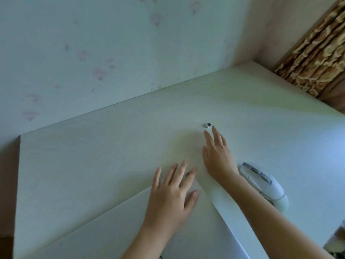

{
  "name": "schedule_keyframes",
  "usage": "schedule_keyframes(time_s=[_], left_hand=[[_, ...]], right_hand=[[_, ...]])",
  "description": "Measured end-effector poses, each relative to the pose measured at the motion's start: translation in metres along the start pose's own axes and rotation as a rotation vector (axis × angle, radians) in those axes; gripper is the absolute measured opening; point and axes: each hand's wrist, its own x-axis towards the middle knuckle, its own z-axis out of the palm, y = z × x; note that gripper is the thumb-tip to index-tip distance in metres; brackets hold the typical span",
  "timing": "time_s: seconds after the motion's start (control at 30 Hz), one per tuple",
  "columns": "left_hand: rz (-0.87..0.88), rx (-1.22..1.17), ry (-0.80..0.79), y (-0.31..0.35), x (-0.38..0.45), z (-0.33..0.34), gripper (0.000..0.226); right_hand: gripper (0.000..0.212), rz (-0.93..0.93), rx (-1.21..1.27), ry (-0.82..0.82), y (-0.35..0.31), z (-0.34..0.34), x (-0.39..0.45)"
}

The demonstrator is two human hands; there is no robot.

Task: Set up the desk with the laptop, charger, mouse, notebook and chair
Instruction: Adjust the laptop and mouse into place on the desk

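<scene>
A closed pale laptop [104, 227] lies flat at the near edge of the white desk [93, 150]. My left hand [172, 193] rests flat on the laptop's far right corner, fingers spread. My right hand [217, 156] lies open on the desk, its fingertips just short of a small silver USB dongle [208, 125]. A white mouse [265, 184] sits on the desk to the right of my right wrist, partly hidden by the forearm.
A floral-papered wall [93, 53] runs along the desk's far edge. A patterned brown curtain [317, 53] hangs past the desk's right corner. A dark object [337, 242] shows at the bottom right edge.
</scene>
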Motion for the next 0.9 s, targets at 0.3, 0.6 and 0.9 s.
schedule_keyframes(time_s=[0.3, 0.6, 0.9], left_hand=[[-0.024, 0.001, 0.021, 0.001, 0.002, 0.001, 0.050], [-0.029, -0.006, 0.041, 0.004, 0.003, 0.000, 0.047], [-0.034, -0.014, 0.086, 0.005, 0.004, 0.002, 0.049]], right_hand=[[0.029, -0.118, 0.083, 0.195, 0.019, 0.016, 0.046], [0.021, -0.176, 0.346, 0.217, 0.017, 0.001, -0.019], [0.040, -0.058, 0.716, 0.133, 0.019, -0.010, -0.075]])
